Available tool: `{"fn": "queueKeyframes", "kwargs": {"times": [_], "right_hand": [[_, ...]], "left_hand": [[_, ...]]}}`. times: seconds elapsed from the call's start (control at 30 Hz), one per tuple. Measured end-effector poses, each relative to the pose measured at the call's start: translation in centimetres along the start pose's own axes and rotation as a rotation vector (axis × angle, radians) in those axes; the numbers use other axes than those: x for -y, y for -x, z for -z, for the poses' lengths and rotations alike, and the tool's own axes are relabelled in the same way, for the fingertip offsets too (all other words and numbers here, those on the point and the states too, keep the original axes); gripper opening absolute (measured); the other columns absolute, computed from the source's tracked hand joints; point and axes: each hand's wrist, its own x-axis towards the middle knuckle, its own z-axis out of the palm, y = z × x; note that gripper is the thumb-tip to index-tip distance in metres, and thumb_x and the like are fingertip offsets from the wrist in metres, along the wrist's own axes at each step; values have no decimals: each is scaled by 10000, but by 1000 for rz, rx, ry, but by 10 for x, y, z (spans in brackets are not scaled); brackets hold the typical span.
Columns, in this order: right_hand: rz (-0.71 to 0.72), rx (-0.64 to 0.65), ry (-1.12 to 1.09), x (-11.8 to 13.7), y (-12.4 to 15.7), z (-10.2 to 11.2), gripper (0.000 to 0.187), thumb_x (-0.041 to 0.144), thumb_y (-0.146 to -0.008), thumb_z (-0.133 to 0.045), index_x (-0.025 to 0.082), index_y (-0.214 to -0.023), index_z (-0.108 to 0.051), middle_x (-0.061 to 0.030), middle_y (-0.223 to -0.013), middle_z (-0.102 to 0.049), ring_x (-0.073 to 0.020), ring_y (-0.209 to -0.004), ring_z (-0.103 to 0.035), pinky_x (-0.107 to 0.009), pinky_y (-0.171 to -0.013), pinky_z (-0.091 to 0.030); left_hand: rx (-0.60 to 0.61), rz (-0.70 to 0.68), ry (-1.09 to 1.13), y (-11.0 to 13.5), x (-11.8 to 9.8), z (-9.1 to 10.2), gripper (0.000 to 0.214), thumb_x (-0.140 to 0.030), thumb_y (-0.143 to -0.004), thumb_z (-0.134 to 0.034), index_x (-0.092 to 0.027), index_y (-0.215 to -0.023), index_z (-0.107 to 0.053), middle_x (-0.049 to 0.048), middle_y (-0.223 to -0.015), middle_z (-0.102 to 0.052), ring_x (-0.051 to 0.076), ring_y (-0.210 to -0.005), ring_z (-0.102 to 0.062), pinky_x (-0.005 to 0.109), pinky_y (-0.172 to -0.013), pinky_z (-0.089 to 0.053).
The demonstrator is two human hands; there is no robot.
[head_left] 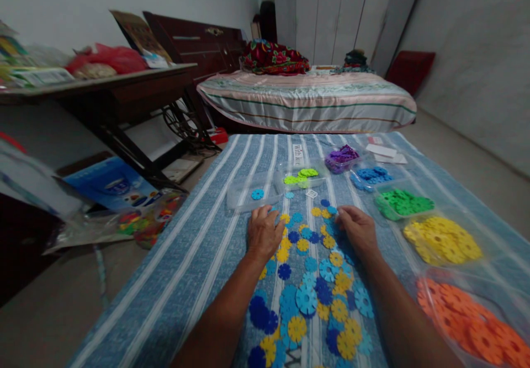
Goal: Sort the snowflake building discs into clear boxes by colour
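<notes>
Many notched plastic discs in yellow, light blue and dark blue lie loose on the striped cloth between my arms, among them a light-blue disc (306, 300). My left hand (264, 233) rests at the left edge of this spread, fingers apart, its tips near a partly hidden light-blue disc. Across from it, my right hand (358, 229) has its fingers curled together beside another light-blue disc (332, 210); whether they grip anything is hidden. Beyond my left hand stands a clear plastic box (238, 198) with one light-blue disc (257, 194) inside.
Clear boxes hold lime discs (307, 173), purple discs (343, 155), blue discs (371, 176), green discs (403, 202), yellow discs (445, 239) and orange discs (472, 318). White cards (381, 150) lie at the back right. A bed (306, 100) stands beyond, a sewing-machine table (136, 78) left.
</notes>
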Motion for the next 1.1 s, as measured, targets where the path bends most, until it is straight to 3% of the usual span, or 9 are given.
{"fn": "queueKeyframes", "kwargs": {"times": [0.17,0.47,0.67,0.77,1.1], "right_hand": [[-8,-7,-4,1,0,0,289,441,-759,-601,159,-769,-659,4,-573,-610,-126,-482,-531,-241,-484,-452],[-2,0,15,2,0,0,289,439,-758,-592,158,-763,-658,1,-574,-613,-128,-481,-529,-245,-489,-450],[0,8,21,1,0,1,295,443,-765,-584,158,-772,-661,-1,-585,-619,-132,-496,-538,-247,-505,-456],[-5,4,25,1,0,1,299,446,-760,-589,156,-779,-664,-3,-582,-620,-135,-495,-539,-248,-501,-454],[-13,-2,12,0,0,1,300,451,-757,-600,160,-787,-666,-1,-585,-619,-131,-492,-536,-246,-493,-458]], "left_hand": [[48,30,-43,1,-5,2,212,-286,-816,-596,-200,-973,-710,133,-1290,-560,335,-1216,-447,490,-981,-399],[57,25,23,1,-3,-2,191,-298,-800,-631,-201,-942,-715,118,-1250,-593,308,-1214,-469,461,-1003,-394],[-7,39,184,-1,2,-5,45,-236,-733,-677,-194,-715,-673,99,-1133,-662,271,-1114,-551,429,-984,-422],[-28,74,278,-3,5,-5,119,-219,-738,-648,-201,-622,-632,80,-1061,-689,238,-1048,-590,406,-968,-438],[-56,208,381,-6,4,0,149,-234,-754,-586,-207,-608,-604,4,-758,-686,165,-800,-623,294,-818,-467]]}}
